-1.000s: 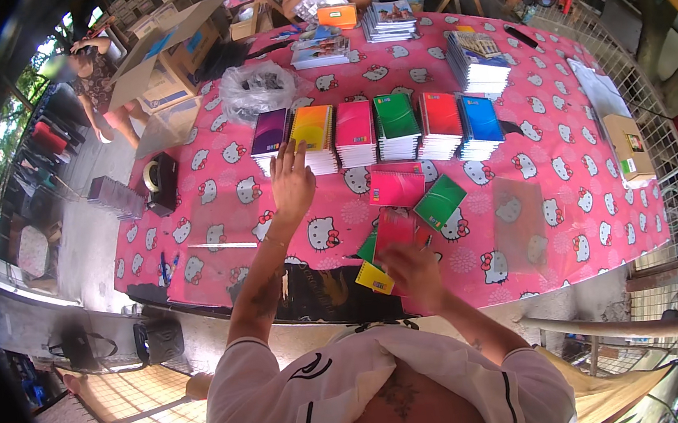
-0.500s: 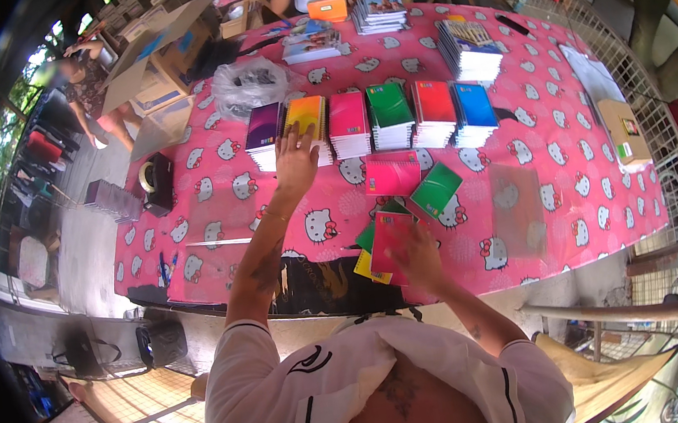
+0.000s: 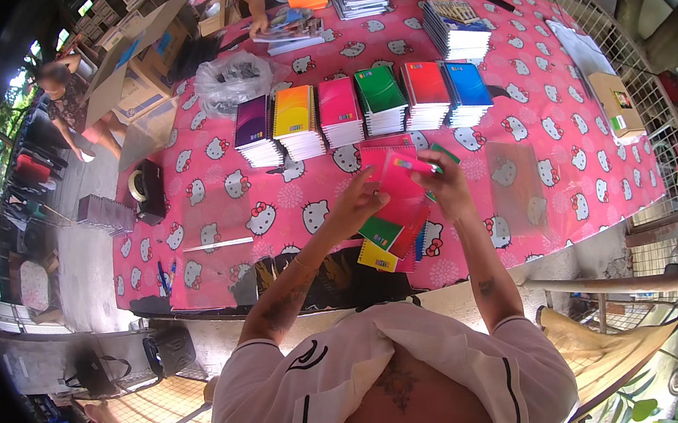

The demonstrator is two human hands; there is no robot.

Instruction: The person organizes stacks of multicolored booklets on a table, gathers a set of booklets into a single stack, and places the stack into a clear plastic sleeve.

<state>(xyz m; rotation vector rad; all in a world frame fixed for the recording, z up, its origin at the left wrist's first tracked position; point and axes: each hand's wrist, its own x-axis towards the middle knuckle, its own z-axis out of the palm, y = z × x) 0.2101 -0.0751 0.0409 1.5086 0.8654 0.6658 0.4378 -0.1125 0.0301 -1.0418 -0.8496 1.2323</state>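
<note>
Ref: green-covered spiral notebook stack (image 3: 381, 91) on the pink cat-print worktop (image 3: 296, 195). Left to right. Black tape dispenser (image 3: 150, 194): well left of the green stack, slightly nearer the person. Left of it in the row: purple-covered notebook stack (image 3: 255, 125), yellow-covered notebook stack (image 3: 293, 117), then pink-covered notebook stack (image 3: 339, 108) just beside it. Person's left hand (image 3: 357, 204): on the near side, left of the green stack; grip part-open, nothing seen in it. Can't tell if it touches the notebook opposite. Small yellow spiral notebook (image 3: 376, 256): near side, low in a loose overlapping pile. Pink spiral notebook (image 3: 398, 175): near side, above that pile, held in the right hand (image 3: 450, 186), grip closed on its right side. Right of the green stack: red-covered notebook stack (image 3: 425, 91), then blue-covered notebook stack (image 3: 470, 90).
</note>
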